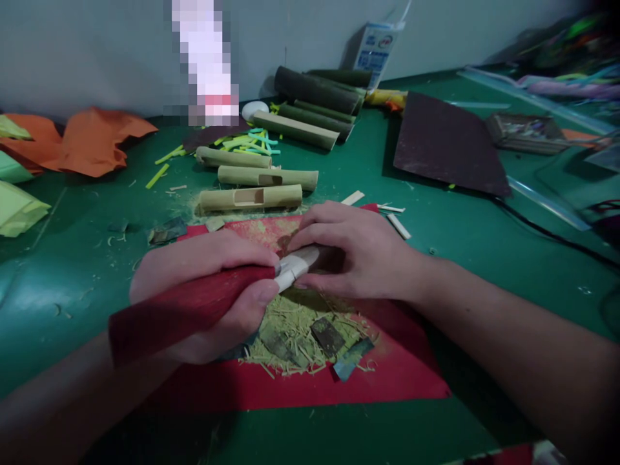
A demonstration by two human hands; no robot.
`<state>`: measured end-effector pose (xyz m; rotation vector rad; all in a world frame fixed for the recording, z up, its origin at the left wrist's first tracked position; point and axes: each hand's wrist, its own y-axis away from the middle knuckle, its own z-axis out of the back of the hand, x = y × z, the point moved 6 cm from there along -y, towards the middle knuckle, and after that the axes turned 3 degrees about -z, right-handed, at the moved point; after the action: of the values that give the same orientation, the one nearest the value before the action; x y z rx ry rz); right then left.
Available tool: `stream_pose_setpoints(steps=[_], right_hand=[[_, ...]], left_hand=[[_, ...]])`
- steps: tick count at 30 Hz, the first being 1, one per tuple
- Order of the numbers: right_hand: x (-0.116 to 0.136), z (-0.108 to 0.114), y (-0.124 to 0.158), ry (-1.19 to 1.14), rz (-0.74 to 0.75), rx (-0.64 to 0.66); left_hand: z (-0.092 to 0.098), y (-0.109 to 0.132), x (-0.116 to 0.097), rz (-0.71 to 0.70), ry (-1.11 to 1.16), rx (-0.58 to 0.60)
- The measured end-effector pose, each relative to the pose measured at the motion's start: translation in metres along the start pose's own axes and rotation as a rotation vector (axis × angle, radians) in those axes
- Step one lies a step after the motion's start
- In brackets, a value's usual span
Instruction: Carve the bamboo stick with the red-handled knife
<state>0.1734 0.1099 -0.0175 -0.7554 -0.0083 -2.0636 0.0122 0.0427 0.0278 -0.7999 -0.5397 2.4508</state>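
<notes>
The green worktop [77,258] supports all items. A red sheet [314,389] lies on it beneath my hands. A dark board [448,142] lies to the far right. My right grip [358,248] is clamped on the pale-tipped piece; my left grip [203,255] is closed around the red handle [186,310]. Loose shavings [295,307] cover the sheet's middle. Beyond it, the nearest bamboo tube [283,197] has a rectangular side opening. The pale-tipped piece [320,256] is between my hands, above the shavings. Dark chips [328,336] lie among them.
</notes>
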Motion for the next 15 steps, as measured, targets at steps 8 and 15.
stream_pose_setpoints(steps=[8, 15], right_hand=[[-0.002, -0.001, -0.001, -0.014, 0.000, -0.012], [-0.003, -0.001, -0.001, -0.022, -0.010, -0.036]], left_hand=[[-0.005, -0.001, 0.003, 0.011, 0.106, -0.016], [-0.009, 0.001, -0.018, -0.300, -0.050, 0.124]])
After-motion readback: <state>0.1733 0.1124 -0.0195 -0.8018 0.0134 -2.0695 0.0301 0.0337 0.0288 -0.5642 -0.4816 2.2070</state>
